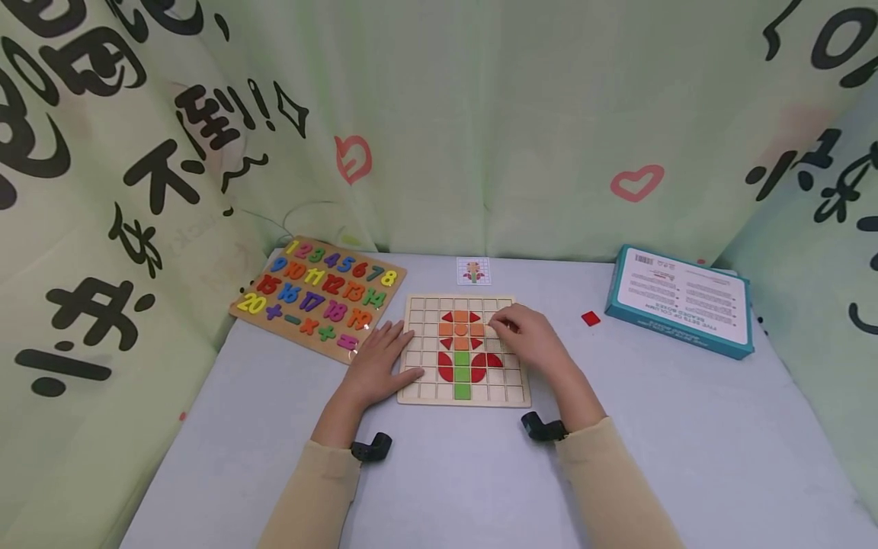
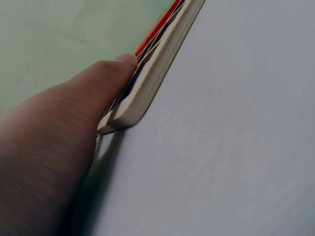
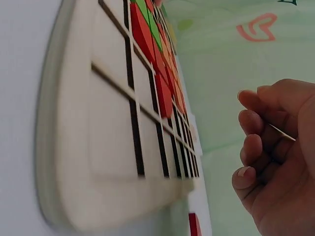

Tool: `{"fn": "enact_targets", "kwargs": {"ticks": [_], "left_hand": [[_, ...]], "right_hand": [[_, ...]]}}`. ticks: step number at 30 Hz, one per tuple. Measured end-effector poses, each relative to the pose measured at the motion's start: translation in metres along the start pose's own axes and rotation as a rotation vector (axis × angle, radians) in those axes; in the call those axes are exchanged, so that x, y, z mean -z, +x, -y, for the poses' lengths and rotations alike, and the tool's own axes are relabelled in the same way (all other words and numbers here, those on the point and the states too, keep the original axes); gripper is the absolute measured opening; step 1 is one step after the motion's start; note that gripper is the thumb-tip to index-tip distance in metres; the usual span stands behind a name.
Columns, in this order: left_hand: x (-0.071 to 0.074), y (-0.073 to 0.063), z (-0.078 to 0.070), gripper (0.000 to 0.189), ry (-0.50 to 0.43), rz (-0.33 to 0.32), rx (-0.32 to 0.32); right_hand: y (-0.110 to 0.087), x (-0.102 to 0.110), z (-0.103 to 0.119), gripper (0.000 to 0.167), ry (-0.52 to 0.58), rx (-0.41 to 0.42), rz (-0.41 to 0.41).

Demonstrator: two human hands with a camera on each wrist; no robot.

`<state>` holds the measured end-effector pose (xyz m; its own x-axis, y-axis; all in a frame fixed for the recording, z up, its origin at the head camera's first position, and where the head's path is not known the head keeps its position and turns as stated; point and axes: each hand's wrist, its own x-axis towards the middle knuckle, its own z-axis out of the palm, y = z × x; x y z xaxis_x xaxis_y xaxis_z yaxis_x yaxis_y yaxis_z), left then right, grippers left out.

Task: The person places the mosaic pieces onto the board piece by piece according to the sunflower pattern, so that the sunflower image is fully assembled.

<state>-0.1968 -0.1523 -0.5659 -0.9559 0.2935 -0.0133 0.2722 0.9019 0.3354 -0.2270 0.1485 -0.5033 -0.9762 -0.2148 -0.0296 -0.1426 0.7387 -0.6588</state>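
A light wooden grid board [image 1: 409, 389] lies on the table, with a flower of coloured pieces on it. Orange pieces [image 1: 462, 329] and small red triangles form the top, green squares [image 1: 463, 374] the stem, and red rounded pieces [image 1: 478, 368] stand either side. My left hand [image 1: 377, 362] rests along the board's left edge with fingers straight; its thumb [image 2: 106, 81] touches the rim in the left wrist view. Over the board's upper right hovers my right hand [image 1: 528, 334]. Its fingers [image 3: 252, 145] are curled, thumb and forefinger tips close together, and no piece shows between them.
A loose red square [image 1: 591, 318] lies right of the board. Beyond it is a teal box [image 1: 679, 301]. A number puzzle board [image 1: 315, 297] lies at the left, near the left hand. A small pattern card [image 1: 473, 271] sits behind the grid board. Printed curtains [image 1: 480, 152] enclose the table.
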Motion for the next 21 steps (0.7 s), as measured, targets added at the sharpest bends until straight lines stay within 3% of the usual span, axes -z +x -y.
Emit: {"fn": "enact_targets", "kwargs": {"ticks": [10,15,21], "left_hand": [[0.000,0.001,-0.001,0.083,0.009,-0.003,0.004],[0.001,0.000,-0.001,0.083,0.004,0.002,0.007],[0.001,0.000,-0.001,0.082,0.003,0.001,0.003]], "right_hand": [[-0.008,0.032,-0.061,0.028,-0.074,-0.167,-0.040],[-0.011,0.037,-0.076,0.035,-0.078,-0.182,-0.016],[-0.013,0.037,-0.078,0.043,-0.082,-0.157,0.020]]}}
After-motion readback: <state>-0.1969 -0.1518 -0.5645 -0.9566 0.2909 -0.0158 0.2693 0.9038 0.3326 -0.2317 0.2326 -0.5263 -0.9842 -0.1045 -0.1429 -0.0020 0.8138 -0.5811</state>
